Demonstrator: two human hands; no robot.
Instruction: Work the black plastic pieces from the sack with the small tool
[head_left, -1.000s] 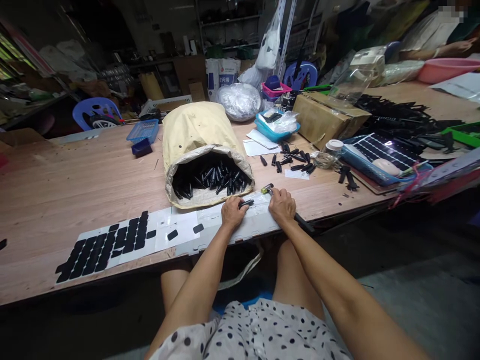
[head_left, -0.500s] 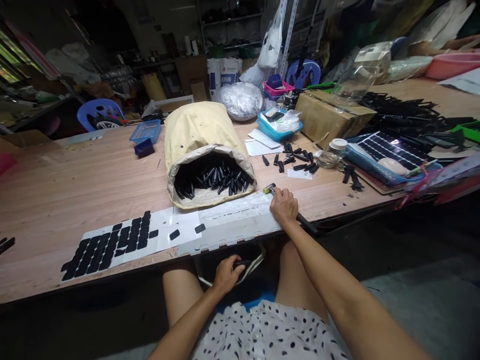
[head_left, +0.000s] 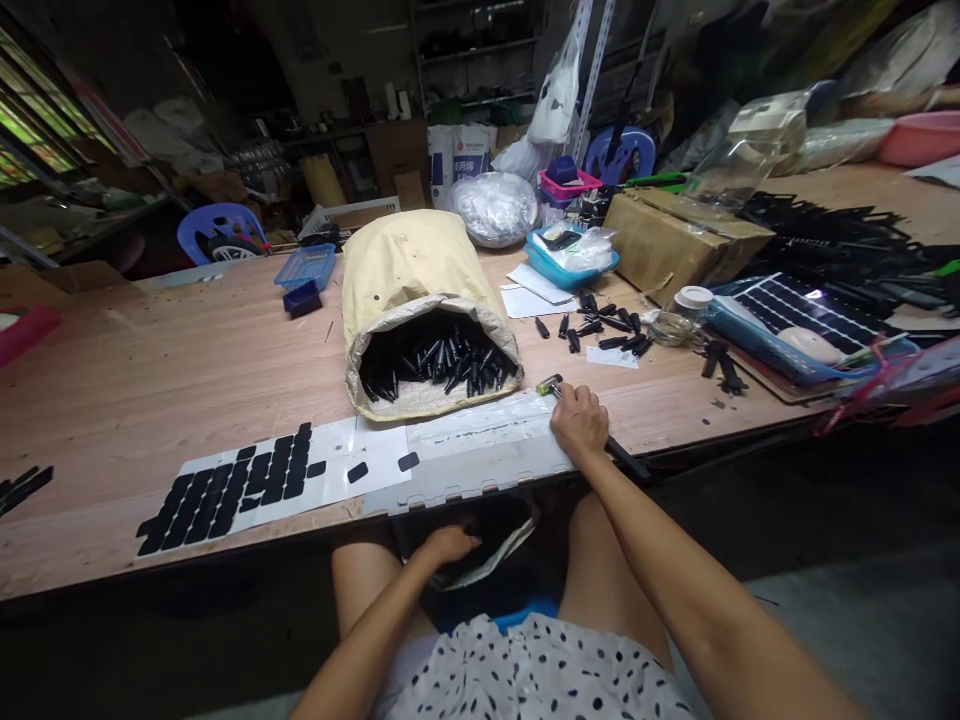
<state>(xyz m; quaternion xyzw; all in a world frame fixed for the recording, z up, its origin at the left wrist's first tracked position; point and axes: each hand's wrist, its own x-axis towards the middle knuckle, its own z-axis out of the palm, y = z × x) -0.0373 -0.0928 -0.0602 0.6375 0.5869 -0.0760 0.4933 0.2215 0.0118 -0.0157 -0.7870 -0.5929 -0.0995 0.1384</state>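
Observation:
My right hand (head_left: 580, 425) is closed round a small hammer (head_left: 549, 384) with a yellow-green end; its black handle sticks out behind the hand at the table edge. Low in front of my lap, my left hand (head_left: 452, 543) is over the dark mouth of a pale-rimmed bag (head_left: 495, 568). Its fingers look loosely apart, their tips partly lost in shadow, and I see nothing in them. On the table a cream sack (head_left: 416, 255) lies open toward me, with many black pointed pieces (head_left: 442, 362) inside. A grey-white board (head_left: 472, 455) runs along the front edge.
Black rounded pads (head_left: 217, 490) lie on a white sheet at the left. Loose black pieces (head_left: 592, 325) are scattered right of the sack. Behind them stand a cardboard box (head_left: 667, 240) and a blue basket (head_left: 570, 255). A blue tray (head_left: 750, 325) is at the right.
My left hand has moved a little, and the black piece that was in its fingers no longer shows. My right hand keeps the hammer at the same spot. The view has shifted slightly.

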